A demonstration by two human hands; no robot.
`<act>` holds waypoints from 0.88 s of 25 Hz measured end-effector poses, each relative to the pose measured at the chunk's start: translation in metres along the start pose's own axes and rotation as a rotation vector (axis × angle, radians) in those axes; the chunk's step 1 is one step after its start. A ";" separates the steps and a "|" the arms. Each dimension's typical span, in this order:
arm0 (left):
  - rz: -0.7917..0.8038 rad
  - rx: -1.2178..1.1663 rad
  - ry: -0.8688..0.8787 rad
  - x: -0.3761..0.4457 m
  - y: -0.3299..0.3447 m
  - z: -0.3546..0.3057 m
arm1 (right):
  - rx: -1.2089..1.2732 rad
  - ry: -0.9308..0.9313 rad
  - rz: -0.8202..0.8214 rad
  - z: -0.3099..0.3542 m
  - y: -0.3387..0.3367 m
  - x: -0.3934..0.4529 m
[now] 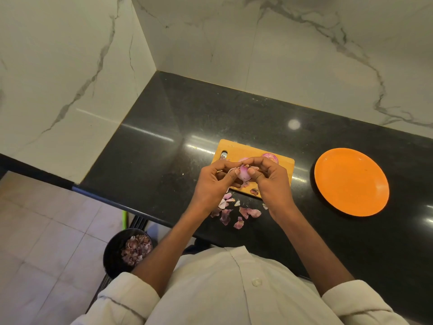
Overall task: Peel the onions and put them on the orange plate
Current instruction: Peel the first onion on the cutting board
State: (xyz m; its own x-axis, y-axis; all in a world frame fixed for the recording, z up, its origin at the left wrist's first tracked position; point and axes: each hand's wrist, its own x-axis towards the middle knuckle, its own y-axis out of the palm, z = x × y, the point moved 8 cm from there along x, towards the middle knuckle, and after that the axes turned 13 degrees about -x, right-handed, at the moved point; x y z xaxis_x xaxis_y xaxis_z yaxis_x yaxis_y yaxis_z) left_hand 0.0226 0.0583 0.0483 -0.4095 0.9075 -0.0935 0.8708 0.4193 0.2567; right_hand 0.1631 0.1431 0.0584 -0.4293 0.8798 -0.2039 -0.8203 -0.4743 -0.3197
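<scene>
A small purple onion point(243, 173) is held between both hands over the near edge of the wooden cutting board point(284, 164). My left hand point(214, 181) grips its left side, thumb on the bulb. My right hand point(269, 181) pinches at its top and right side, where a flap of skin lifts. Two more onions lie on the board behind the hands: a purple one point(270, 157) and a paler one point(242, 159), mostly hidden. The orange plate point(351, 181) sits to the right of the board with nothing on it.
Loose onion skins point(236, 213) lie on the black counter point(164, 148) near its front edge, and a few on the board. A black bin point(114, 254) with peelings stands on the floor at lower left. Marble walls close the counter at the back and left.
</scene>
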 end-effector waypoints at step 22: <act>-0.168 0.234 -0.014 -0.005 -0.008 0.004 | 0.117 0.048 -0.024 -0.003 0.010 -0.008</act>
State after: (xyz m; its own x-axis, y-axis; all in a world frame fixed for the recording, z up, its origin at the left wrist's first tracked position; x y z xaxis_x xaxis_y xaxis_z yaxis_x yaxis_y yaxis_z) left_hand 0.0189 0.0501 0.0433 -0.5513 0.8243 -0.1293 0.8306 0.5568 0.0078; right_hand 0.1595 0.1313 0.0539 -0.3928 0.8871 -0.2425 -0.8698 -0.4439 -0.2151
